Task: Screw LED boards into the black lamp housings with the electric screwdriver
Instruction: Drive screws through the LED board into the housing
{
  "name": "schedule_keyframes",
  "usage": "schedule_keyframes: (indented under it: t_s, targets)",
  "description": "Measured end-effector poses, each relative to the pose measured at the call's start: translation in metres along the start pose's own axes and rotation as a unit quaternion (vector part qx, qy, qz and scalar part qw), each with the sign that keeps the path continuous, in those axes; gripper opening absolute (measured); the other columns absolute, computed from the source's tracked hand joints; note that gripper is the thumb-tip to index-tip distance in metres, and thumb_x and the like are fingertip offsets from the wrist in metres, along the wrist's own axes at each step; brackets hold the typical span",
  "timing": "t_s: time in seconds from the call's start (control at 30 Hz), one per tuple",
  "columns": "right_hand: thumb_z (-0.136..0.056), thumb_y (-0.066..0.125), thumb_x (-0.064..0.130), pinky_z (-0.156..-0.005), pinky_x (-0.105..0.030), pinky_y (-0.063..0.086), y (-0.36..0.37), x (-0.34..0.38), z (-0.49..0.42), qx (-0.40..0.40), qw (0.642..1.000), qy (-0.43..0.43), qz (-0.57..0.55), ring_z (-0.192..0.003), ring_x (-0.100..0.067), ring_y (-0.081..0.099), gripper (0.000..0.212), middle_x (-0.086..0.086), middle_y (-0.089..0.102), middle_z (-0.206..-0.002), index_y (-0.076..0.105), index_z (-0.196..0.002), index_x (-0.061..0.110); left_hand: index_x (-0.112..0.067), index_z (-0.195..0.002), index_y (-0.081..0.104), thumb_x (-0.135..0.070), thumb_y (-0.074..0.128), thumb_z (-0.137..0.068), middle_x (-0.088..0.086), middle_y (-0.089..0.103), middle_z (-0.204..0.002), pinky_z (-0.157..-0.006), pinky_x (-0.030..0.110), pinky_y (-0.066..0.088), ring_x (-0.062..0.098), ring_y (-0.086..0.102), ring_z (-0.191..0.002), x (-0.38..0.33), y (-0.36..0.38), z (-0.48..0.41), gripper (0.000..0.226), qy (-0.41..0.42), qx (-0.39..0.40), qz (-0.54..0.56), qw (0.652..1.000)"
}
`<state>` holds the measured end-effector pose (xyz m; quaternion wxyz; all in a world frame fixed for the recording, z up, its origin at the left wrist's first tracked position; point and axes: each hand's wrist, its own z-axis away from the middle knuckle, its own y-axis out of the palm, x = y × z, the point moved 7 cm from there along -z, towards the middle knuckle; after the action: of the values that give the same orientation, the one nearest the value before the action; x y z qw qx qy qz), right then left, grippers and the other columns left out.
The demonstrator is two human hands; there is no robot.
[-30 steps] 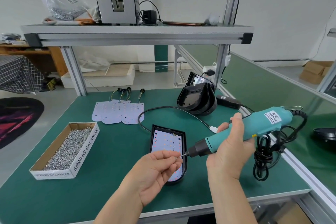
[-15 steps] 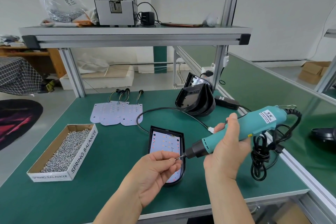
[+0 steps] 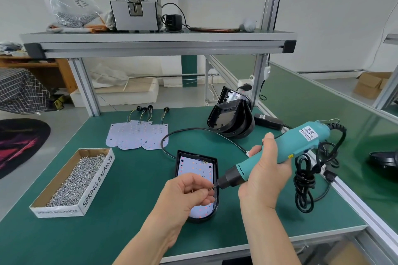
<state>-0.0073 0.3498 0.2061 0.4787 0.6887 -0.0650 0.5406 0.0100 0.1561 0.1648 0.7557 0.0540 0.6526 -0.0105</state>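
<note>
A black lamp housing lies on the green table with a white LED board inside it. My right hand grips the teal electric screwdriver, held almost level with its bit pointing left above the housing. My left hand has curled fingers that pinch a small screw against the bit tip. Part of the board is hidden under my left hand.
A cardboard box of screws sits at the left. Spare LED boards with wires lie behind the housing. Stacked black housings stand at the back right. The screwdriver's coiled cable lies by the table's right edge. A shelf spans overhead.
Both hands have stayed together over the housing, with the screw kept at the bit tip. My left fingers have curled in more tightly around it.
</note>
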Motion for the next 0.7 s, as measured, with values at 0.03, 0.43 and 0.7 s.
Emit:
schedule_keyframes:
  t_s: [0.03,0.43,0.7]
  targets:
    - [-0.089,0.067,0.035,-0.058,-0.028,0.042,0.000,-0.001,-0.001,0.000,1.000,0.002,0.000,-0.058,-0.012,0.051,0.015,0.004,0.055,-0.058,0.056,-0.087,0.025,-0.004,-0.089,0.074,0.011,0.063,-0.089,0.016,0.076,-0.086,-0.068,0.019,0.055,0.025,0.074,-0.079,0.000,0.000,0.000,0.019,-0.002,0.004,-0.001,1.000]
    - [-0.084,0.069,0.037,-0.057,-0.024,0.042,0.003,-0.003,-0.003,0.022,0.999,-0.038,0.003,-0.056,-0.011,0.048,0.021,0.003,0.055,-0.058,0.052,-0.080,0.024,-0.016,-0.082,0.068,-0.042,0.071,-0.088,-0.003,0.067,-0.071,-0.056,0.027,0.043,0.014,0.058,-0.064,-0.006,-0.079,-0.017,0.027,-0.009,-0.253,-0.166,0.953]
    - [-0.081,0.070,0.041,-0.056,-0.019,0.045,0.026,-0.025,0.025,0.109,0.982,-0.133,0.080,-0.053,-0.012,0.054,0.030,-0.001,0.059,-0.058,0.056,-0.074,0.015,-0.017,-0.063,0.034,-0.050,0.065,-0.061,-0.002,0.038,-0.063,-0.060,0.028,0.027,0.023,0.034,-0.060,0.036,-0.056,-0.045,0.045,-0.143,-0.130,-0.344,0.919]
